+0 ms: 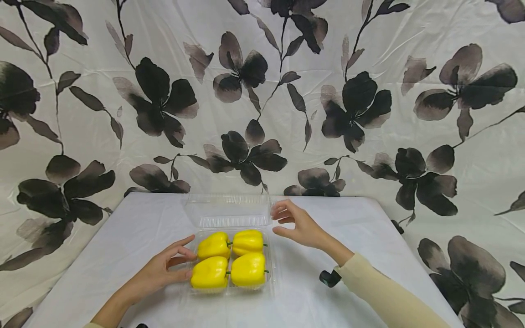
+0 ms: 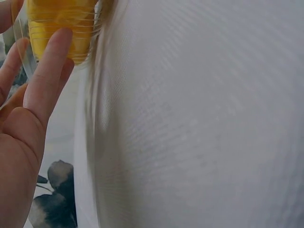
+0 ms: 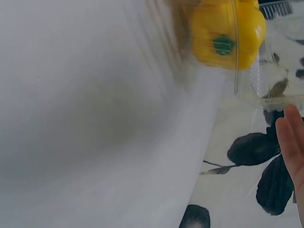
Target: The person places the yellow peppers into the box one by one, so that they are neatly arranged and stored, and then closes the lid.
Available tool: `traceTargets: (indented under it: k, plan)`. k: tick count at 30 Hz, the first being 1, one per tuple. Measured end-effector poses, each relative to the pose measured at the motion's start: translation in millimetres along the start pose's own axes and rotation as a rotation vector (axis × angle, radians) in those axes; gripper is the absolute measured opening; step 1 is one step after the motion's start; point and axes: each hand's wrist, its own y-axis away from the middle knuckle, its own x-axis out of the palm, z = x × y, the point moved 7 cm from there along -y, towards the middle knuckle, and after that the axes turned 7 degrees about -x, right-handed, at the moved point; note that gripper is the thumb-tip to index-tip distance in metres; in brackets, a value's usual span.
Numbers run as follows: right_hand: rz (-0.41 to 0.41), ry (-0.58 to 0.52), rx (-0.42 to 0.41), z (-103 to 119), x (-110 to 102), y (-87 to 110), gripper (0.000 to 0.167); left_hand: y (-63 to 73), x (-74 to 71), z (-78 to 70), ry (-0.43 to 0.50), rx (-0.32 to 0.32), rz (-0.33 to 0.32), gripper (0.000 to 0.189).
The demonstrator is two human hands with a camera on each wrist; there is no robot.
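Note:
A clear plastic clamshell box lies on the table with its lid swung back on the far side. Several yellow bell peppers with green stems sit inside in two rows. My left hand is at the box's left side, fingers extended with the tips against its wall. In the left wrist view, a finger lies over the ribbed wall in front of a yellow pepper. My right hand is beside the lid's right edge, fingers loosely bent. The right wrist view shows its fingertips right at the lid's rim.
A white cloth covers the table. Behind it hangs a pale curtain printed with dark flowers. A small black object shows beside the right sleeve.

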Motion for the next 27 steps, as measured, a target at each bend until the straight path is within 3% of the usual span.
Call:
traceTargets:
  k: [27]
  plan:
    - [0.154, 0.016, -0.024, 11, 13, 29.9, 0.042, 0.5, 0.4, 0.7, -0.005, 0.025, -0.001, 0.037]
